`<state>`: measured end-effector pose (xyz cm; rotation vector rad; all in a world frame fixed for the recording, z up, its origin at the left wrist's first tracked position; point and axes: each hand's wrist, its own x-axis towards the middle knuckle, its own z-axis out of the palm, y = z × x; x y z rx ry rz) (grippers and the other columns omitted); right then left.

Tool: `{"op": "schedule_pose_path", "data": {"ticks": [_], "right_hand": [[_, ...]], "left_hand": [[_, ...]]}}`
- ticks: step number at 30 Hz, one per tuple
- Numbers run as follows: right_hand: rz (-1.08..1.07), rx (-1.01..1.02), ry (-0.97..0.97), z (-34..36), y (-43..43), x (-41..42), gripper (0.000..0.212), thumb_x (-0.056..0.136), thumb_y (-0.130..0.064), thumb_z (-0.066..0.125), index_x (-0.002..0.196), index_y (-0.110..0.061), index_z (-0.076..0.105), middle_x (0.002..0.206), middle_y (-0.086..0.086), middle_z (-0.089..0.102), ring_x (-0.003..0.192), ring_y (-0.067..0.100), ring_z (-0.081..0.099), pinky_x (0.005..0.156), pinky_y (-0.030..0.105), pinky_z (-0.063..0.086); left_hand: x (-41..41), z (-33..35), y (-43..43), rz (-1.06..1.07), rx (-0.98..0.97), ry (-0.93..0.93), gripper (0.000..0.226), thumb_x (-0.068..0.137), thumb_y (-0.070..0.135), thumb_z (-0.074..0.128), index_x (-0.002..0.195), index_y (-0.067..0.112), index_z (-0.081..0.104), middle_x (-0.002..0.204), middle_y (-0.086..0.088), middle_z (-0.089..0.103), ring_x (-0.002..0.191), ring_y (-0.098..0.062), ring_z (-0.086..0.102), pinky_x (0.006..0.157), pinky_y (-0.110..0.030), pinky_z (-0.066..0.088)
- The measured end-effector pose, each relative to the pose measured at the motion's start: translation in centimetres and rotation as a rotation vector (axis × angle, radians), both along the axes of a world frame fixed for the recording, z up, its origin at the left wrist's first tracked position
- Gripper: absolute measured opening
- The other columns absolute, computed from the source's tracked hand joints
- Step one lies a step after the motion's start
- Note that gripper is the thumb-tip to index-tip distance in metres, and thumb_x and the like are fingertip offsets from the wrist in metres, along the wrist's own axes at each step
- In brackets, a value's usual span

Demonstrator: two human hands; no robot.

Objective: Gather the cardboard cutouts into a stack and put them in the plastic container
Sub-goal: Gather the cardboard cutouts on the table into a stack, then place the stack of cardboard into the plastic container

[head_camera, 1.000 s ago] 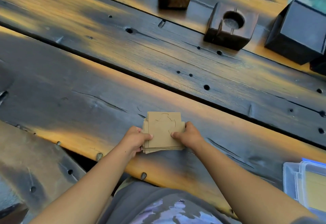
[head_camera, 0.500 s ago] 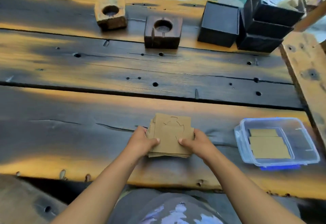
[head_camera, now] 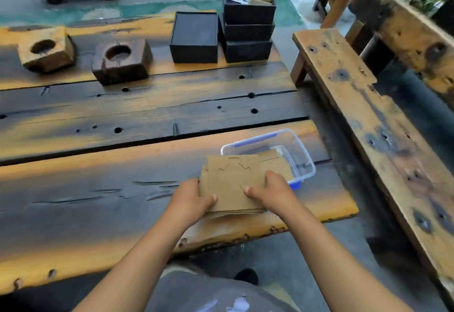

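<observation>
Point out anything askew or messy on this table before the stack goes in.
The cardboard stack, held between the left hand and right hand, is not squared: lower sheets jut out at its left edge. At the far edge, the top black box overflows with crumpled paper. The plastic container sits open, cardboard already inside.

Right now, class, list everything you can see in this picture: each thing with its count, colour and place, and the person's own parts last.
Cardboard cutouts stack: one stack, brown, held at the table's near right, overlapping the container's near-left corner.
Plastic container: one, clear with blue clips, near right of table, brown cardboard already inside.
Wooden blocks with round holes: two, the light one far left, the dark one beside it.
Black boxes: single one far centre; stack of three beside it, the top one holding paper scraps.
Table: one, dark and orange planks.
Bench: one, weathered wood, right of the table.
Left hand: grips the stack's left edge.
Right hand: grips the stack's right edge.
</observation>
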<state>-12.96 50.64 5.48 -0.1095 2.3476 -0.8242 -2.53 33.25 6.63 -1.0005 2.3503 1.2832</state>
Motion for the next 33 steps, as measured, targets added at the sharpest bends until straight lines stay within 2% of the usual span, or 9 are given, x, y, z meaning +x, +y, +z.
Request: {"op": "schedule_pose_path", "data": {"ticks": [6,11,14,17,20,24,28,30,33], "right_hand": [[-0.054,0.0,-0.05,0.9,3.0,-3.0,0.052,0.079,-0.038,0.074,0.115,-0.008,0.054,0.122,0.01,0.057,0.107,0.029,0.059,0.092,0.044,0.053],[-0.122,-0.026,-0.051,1.4,3.4,-5.8,0.037,0.081,-0.033,0.074,0.105,-0.016,0.052,0.117,0.006,0.063,0.1,0.022,0.06,0.089,0.037,0.052],[-0.135,0.013,-0.036,1.9,3.3,-7.6,0.04,0.082,-0.033,0.073,0.113,-0.014,0.056,0.114,0.005,0.063,0.104,0.024,0.061,0.093,0.042,0.052],[-0.121,0.06,-0.038,1.9,3.4,-9.4,0.032,0.082,-0.035,0.072,0.102,-0.019,0.052,0.104,0.0,0.059,0.098,0.021,0.058,0.085,0.035,0.05],[-0.092,0.074,-0.043,1.1,3.3,-11.0,0.034,0.082,-0.034,0.073,0.104,-0.019,0.052,0.102,-0.002,0.058,0.094,0.018,0.057,0.078,0.03,0.046],[0.026,0.102,-0.06,-0.3,3.1,-13.3,0.031,0.082,-0.031,0.073,0.103,-0.023,0.052,0.102,-0.003,0.06,0.093,0.017,0.058,0.082,0.032,0.05],[0.172,0.132,-0.105,-2.1,3.3,-15.5,0.036,0.081,-0.033,0.074,0.108,-0.021,0.054,0.106,-0.002,0.063,0.097,0.02,0.062,0.089,0.038,0.054],[0.255,0.163,-0.103,-3.0,3.5,-16.2,0.04,0.079,-0.035,0.074,0.11,-0.018,0.056,0.111,0.002,0.066,0.098,0.022,0.063,0.087,0.037,0.053],[0.355,0.193,-0.097,-4.5,3.8,-17.0,0.048,0.078,-0.038,0.074,0.116,-0.015,0.057,0.116,0.006,0.066,0.101,0.023,0.063,0.083,0.034,0.051]], "left_hand": [[-3.3,0.5,2.5,-0.121,-0.095,-0.025,0.021,0.084,0.03,0.07,0.102,0.02,0.065,0.091,0.002,0.067,0.077,-0.014,0.059,0.059,-0.026,0.042],[-7.3,-0.6,2.2,-0.192,-0.066,-0.002,0.031,0.085,0.03,0.068,0.112,0.016,0.064,0.103,-0.004,0.07,0.093,-0.024,0.064,0.08,-0.037,0.054],[-9.7,-1.1,2.0,-0.219,-0.053,0.004,0.031,0.085,0.033,0.068,0.111,0.017,0.063,0.101,-0.004,0.069,0.091,-0.023,0.064,0.074,-0.033,0.05],[-11.4,-1.9,1.9,-0.238,-0.015,0.007,0.03,0.085,0.03,0.068,0.111,0.016,0.063,0.096,-0.003,0.066,0.086,-0.022,0.062,0.07,-0.029,0.045],[-12.4,-2.7,2.0,-0.215,0.017,-0.002,0.031,0.085,0.027,0.068,0.114,0.016,0.063,0.094,-0.001,0.064,0.085,-0.02,0.06,0.071,-0.027,0.042],[-13.0,-3.6,2.8,-0.17,0.035,-0.077,0.024,0.085,0.03,0.068,0.106,0.02,0.062,0.098,-0.002,0.067,0.084,-0.02,0.06,0.065,-0.028,0.041],[-13.4,-4.4,4.0,-0.097,0.058,-0.172,0.023,0.086,0.031,0.066,0.104,0.017,0.062,0.107,-0.008,0.069,0.097,-0.027,0.063,0.075,-0.031,0.047],[-13.5,-4.7,4.7,-0.035,0.094,-0.218,0.027,0.086,0.032,0.066,0.106,0.013,0.063,0.109,-0.01,0.069,0.099,-0.027,0.064,0.076,-0.031,0.048],[-13.4,-5.3,5.9,0.05,0.142,-0.257,0.032,0.087,0.029,0.067,0.115,0.015,0.064,0.114,-0.007,0.069,0.104,-0.025,0.065,0.089,-0.034,0.052]]}}
